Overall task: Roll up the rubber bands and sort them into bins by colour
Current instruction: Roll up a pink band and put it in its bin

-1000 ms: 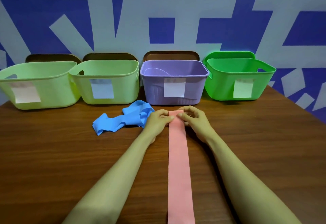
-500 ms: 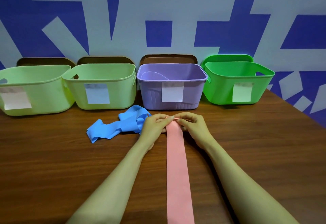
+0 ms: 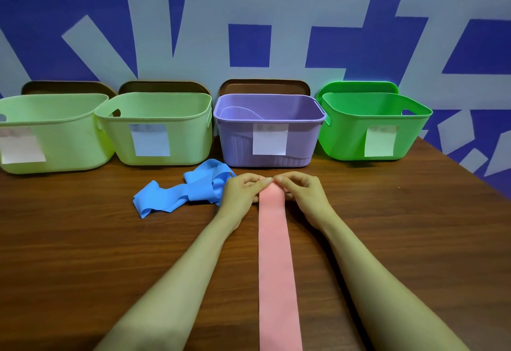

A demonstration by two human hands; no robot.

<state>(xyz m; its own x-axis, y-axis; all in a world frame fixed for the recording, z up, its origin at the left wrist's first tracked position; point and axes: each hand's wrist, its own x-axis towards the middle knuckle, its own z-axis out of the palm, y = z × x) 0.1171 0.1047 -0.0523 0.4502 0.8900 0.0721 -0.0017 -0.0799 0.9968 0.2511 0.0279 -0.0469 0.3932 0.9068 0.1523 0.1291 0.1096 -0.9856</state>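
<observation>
A long pink rubber band [image 3: 275, 254] lies flat on the wooden table [image 3: 83, 254], running from the bottom edge up toward the bins. My left hand [image 3: 243, 191] and my right hand [image 3: 300, 189] meet at its far end, fingers curled and pinching that end where it curls over. A crumpled blue rubber band [image 3: 190, 189] lies just left of my left hand. Behind stand a pale green bin [image 3: 55, 135], a second pale green bin [image 3: 163, 129], a purple bin [image 3: 265, 129] and a bright green bin [image 3: 373, 126], each with a paper label.
The bins stand in a row against a blue and grey patterned wall. Brown lids lean behind three of them, a green lid behind the rightmost. The table's right edge runs diagonally past the bright green bin.
The pink band's far end lay flat under my fingers a second ago; both hands have since pinched it up and drawn together over it. The view shifted slightly.
</observation>
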